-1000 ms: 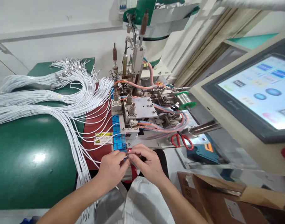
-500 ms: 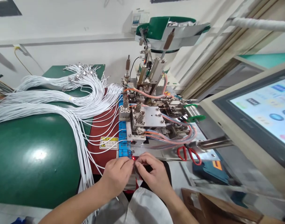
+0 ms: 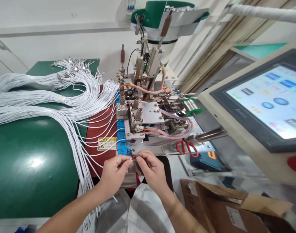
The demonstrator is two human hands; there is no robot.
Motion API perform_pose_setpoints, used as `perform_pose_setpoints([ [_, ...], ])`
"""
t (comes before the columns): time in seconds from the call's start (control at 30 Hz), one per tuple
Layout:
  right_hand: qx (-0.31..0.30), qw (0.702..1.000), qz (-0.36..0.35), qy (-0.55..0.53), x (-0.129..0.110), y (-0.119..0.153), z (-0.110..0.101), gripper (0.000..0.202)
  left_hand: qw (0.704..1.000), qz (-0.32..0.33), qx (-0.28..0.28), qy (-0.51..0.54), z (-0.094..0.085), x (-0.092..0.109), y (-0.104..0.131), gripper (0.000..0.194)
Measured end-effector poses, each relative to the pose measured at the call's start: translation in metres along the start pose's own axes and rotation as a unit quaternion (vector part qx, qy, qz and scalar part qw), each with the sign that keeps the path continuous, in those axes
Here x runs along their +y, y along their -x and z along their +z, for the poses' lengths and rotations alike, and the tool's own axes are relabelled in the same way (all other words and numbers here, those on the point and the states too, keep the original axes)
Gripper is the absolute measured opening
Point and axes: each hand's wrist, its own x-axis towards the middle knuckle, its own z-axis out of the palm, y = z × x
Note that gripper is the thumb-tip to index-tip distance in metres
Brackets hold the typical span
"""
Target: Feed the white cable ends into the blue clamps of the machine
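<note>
My left hand [image 3: 115, 173] is closed in a pinch, thumb against forefinger, just in front of the machine's blue clamp blocks [image 3: 123, 147]. Close beside it my right hand [image 3: 151, 170] is also pinched. The fingertips of both hands nearly meet over something tiny, with a pale speck at the left fingertips, too small to name. Below my left wrist a white cable end [image 3: 115, 199] sticks out. Several white cables [image 3: 82, 158] run from the bundle to the blue blocks, left of my hands.
A green table [image 3: 36, 174] bears the thick white cable bundles [image 3: 41, 111]. The metal machine [image 3: 148, 113] stands ahead, with red-handled scissors [image 3: 186, 148] on its right edge. A touchscreen [image 3: 271, 97] juts in at right, above a cardboard box [image 3: 218, 207].
The view has shifted, so the machine sits further left and higher. My left fingers have gone from bunched to a clearer thumb-and-forefinger pinch. The red light spot by my fingertips shows less.
</note>
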Motion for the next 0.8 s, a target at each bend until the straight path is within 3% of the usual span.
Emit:
perform_pose_setpoints([
  [0.27, 0.01, 0.998, -0.053, 0.035, -0.01, -0.002, 0.007, 0.011, 1.0, -0.017, -0.021, 0.002, 0.003, 0.001, 0.001, 0.021],
  [0.47, 0.066, 0.997, -0.021, 0.021, -0.007, 0.003, 0.022, 0.011, 1.0, -0.003, 0.003, 0.014, 0.007, 0.0, 0.003, 0.021],
  [0.7, 0.027, 1.0, -0.005, -0.004, -0.008, 0.002, 0.018, 0.011, 1.0, -0.016, 0.007, 0.023, 0.006, -0.002, 0.003, 0.02],
  [0.8, 0.043, 0.999, -0.005, -0.007, -0.007, 0.003, 0.016, 0.008, 0.999, -0.014, 0.008, 0.029, 0.007, -0.002, 0.002, 0.02],
])
